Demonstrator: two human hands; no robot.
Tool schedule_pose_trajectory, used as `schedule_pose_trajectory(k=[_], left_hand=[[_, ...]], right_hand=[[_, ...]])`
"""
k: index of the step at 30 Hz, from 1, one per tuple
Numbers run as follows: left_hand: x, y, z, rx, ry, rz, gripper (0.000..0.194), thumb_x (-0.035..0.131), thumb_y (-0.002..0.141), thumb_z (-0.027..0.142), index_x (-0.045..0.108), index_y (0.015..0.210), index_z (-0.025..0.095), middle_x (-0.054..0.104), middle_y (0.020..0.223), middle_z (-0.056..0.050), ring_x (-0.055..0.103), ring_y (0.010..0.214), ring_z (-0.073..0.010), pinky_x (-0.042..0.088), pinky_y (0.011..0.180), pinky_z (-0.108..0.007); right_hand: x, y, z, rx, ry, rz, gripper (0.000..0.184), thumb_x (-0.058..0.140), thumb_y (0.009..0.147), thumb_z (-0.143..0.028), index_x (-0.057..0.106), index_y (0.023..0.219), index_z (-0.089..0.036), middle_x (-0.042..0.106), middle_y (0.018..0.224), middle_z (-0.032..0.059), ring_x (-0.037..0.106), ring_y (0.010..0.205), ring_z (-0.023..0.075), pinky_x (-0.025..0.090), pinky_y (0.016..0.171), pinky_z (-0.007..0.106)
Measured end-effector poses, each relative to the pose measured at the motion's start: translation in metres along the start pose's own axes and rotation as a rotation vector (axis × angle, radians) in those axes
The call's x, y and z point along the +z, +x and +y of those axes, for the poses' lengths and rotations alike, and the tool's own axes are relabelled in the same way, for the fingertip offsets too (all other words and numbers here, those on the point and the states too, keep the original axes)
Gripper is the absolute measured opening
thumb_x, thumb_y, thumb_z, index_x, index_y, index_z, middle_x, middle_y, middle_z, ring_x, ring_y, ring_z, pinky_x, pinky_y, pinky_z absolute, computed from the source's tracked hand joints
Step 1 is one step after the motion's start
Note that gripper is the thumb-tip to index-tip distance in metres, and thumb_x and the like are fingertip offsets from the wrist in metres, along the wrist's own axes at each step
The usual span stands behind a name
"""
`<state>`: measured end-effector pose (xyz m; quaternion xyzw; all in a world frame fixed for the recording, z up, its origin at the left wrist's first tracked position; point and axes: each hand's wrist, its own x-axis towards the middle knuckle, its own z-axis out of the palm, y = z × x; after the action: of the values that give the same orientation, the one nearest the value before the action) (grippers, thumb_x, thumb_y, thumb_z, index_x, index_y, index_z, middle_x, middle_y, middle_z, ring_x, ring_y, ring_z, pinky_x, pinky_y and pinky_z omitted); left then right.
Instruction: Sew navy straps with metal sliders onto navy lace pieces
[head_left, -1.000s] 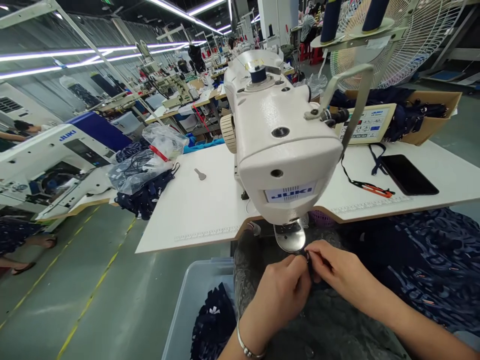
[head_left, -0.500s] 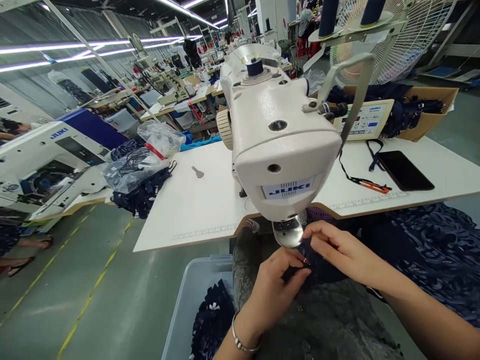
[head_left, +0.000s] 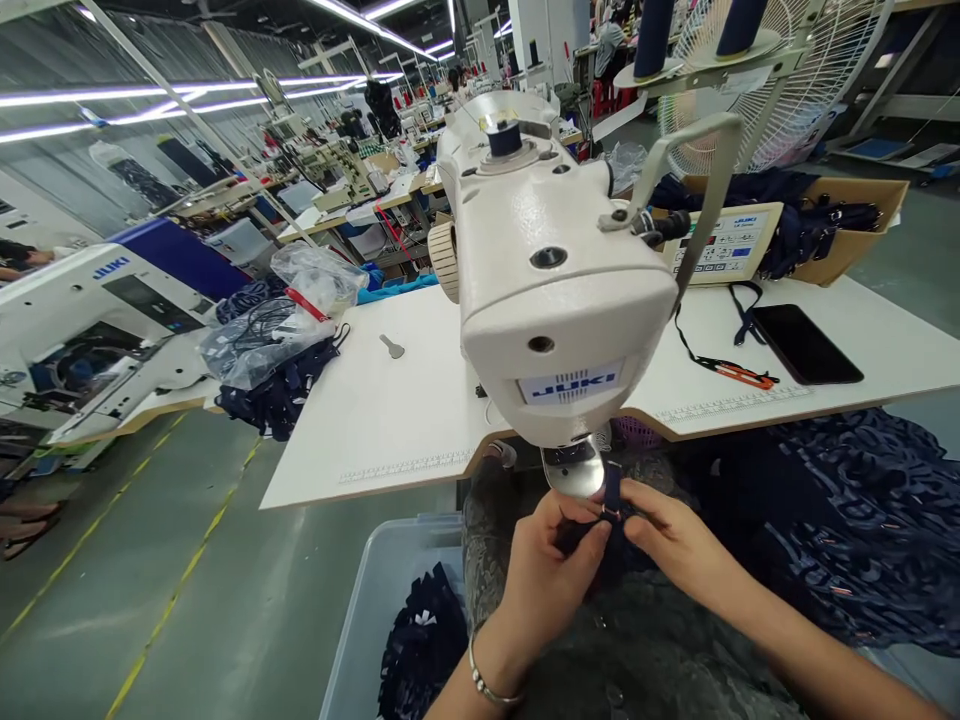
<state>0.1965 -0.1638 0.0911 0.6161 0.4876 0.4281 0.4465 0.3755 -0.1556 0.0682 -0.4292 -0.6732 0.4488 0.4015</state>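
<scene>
Left hand (head_left: pixel 551 565) and right hand (head_left: pixel 671 535) together just below the machine (head_left: pixel 559 290), both pinching a dark strap (head_left: pixel 611 495) with a small ring, held between the fingertips over the lap. Left to right: bin (head_left: pixel 390 600) of dark pieces by the left wrist, plastic bag (head_left: pixel 285 320) on the tabletop (head_left: pixel 405 410) edge, metal key (head_left: pixel 390 347), control panel (head_left: pixel 724 245), snips (head_left: pixel 739 373), phone (head_left: pixel 806 343), heap of navy fabric (head_left: pixel 862 520) at right.
</scene>
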Motion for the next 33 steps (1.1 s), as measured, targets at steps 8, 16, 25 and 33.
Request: schedule_pose_trajectory(k=[8, 16, 25, 33], left_hand=[[0.009, -0.007, -0.008, 0.357, 0.361, 0.045, 0.013, 0.054, 0.09, 0.009, 0.054, 0.09, 0.021, 0.07, 0.098, -0.003, 0.068, 0.091, -0.012, 0.055, 0.078, -0.021], [0.008, -0.011, -0.012, 0.49, 0.484, 0.038, 0.006, 0.046, 0.097, 0.016, 0.05, 0.1, 0.02, 0.067, 0.104, -0.008, 0.068, 0.097, -0.0144, 0.058, 0.082, -0.025], [-0.002, -0.016, -0.01, 0.475, 0.548, -0.174, 0.021, 0.041, 0.096, 0.008, 0.049, 0.113, 0.017, 0.061, 0.123, -0.014, 0.058, 0.119, -0.018, 0.052, 0.098, -0.031], [0.002, -0.014, -0.009, 0.445, 0.512, -0.087, 0.014, 0.043, 0.098, 0.015, 0.049, 0.109, 0.02, 0.066, 0.112, -0.01, 0.065, 0.104, -0.0155, 0.056, 0.086, -0.026]], right_hand=[[0.021, -0.003, 0.006, -0.206, 0.113, 0.357, 0.01, 0.062, 0.09, -0.019, 0.066, 0.089, -0.028, 0.065, 0.091, 0.0008, 0.064, 0.085, 0.0162, 0.054, 0.077, 0.027], [0.021, -0.008, 0.019, -0.387, 0.06, 0.275, 0.033, 0.053, 0.088, -0.002, 0.062, 0.102, -0.03, 0.06, 0.094, 0.0014, 0.062, 0.088, 0.016, 0.053, 0.077, 0.03], [0.001, -0.006, 0.005, -0.492, -0.183, 0.197, 0.042, 0.055, 0.084, -0.002, 0.063, 0.113, -0.032, 0.07, 0.101, 0.0033, 0.067, 0.095, 0.0204, 0.056, 0.082, 0.036], [-0.006, -0.005, 0.003, -0.53, -0.215, 0.108, 0.04, 0.051, 0.085, -0.001, 0.059, 0.111, -0.029, 0.069, 0.094, 0.0027, 0.067, 0.088, 0.019, 0.055, 0.08, 0.035]])
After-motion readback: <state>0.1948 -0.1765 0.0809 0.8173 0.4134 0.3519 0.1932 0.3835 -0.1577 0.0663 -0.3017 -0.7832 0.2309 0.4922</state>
